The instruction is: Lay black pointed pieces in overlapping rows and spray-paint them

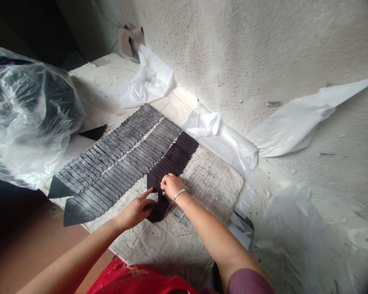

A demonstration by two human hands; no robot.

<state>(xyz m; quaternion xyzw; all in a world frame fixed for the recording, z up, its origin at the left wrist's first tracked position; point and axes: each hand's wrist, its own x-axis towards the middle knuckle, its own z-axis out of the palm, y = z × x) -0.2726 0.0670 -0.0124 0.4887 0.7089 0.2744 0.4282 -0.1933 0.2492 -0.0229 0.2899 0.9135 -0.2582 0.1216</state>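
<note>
"Dark row [174, 153], where does it lie?"

"On the cloth-covered worktop [208, 175], alongside a greyed row [127, 169]. It's the shorter of the two, and its surface carries no pale dusting."

"What's the right hand [171, 184] doing?"

"Its fingertips are pressed together at the row's near end, pinching, as far as I can see, the edge of the end piece [153, 181]."

"And the left hand [133, 210]?"

"Its index finger is stretched out to that same piece, spread away from the fingers below. Those are at a loose bunch [159, 210] of dark material. Whether they grip it, I can't tell."

"So which step is this?"

"I'd judge it's laying pieces: seating the end one so it overlaps its neighbour, like the ridges further up."

"What would the next move call for?"

"Probably a light touch: line up the edge, press it flat without dragging the row, then separate one piece from the bunch. Thin, limp pieces could easily come up doubled."
</note>
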